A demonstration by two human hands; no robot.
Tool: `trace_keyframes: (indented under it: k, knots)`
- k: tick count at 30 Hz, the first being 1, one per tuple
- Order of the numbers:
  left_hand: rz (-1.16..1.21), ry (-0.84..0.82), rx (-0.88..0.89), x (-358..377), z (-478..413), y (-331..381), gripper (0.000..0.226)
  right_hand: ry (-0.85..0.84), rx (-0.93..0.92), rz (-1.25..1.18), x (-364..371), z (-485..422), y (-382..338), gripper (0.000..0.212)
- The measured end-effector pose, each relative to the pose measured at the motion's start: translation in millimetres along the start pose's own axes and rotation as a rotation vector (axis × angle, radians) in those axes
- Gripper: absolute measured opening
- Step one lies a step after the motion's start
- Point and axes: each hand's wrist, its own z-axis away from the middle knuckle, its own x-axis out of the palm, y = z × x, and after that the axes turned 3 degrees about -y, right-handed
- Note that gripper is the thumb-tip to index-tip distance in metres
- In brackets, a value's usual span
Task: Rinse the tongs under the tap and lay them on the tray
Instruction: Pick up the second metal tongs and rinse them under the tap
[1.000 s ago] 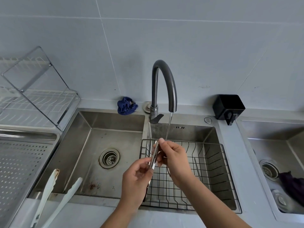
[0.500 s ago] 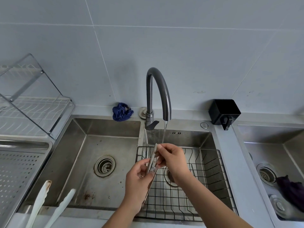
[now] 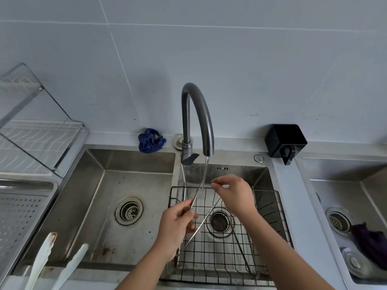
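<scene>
Thin metal tongs are spread into a V over the right basin, under the dark curved tap. A thin stream of water runs onto the upper arm of the tongs. My left hand grips that arm near its middle. My right hand pinches the top of the other arm and holds it out to the right. The perforated metal tray lies at the far left, beside the left basin.
A black wire basket sits in the right basin with a thin metal utensil lying in it. White tongs stick out at the bottom left. A dish rack, blue cloth and black holder stand behind the sinks.
The tongs were pressed together upright under the stream. My right hand has pulled one arm away to the right, so the tongs now stand spread apart.
</scene>
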Motion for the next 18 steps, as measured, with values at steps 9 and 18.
trace_keyframes:
  k: [9,18]
  knots:
    - [0.002,-0.128,-0.100,15.7,-16.9,17.6,0.035,-0.484,0.269,-0.944,0.4,-26.8,5.7,0.012]
    - [0.075,-0.096,-0.098,13.4,-16.9,12.6,0.030,-0.086,0.103,-0.742,30.7,-19.2,-5.0,0.022]
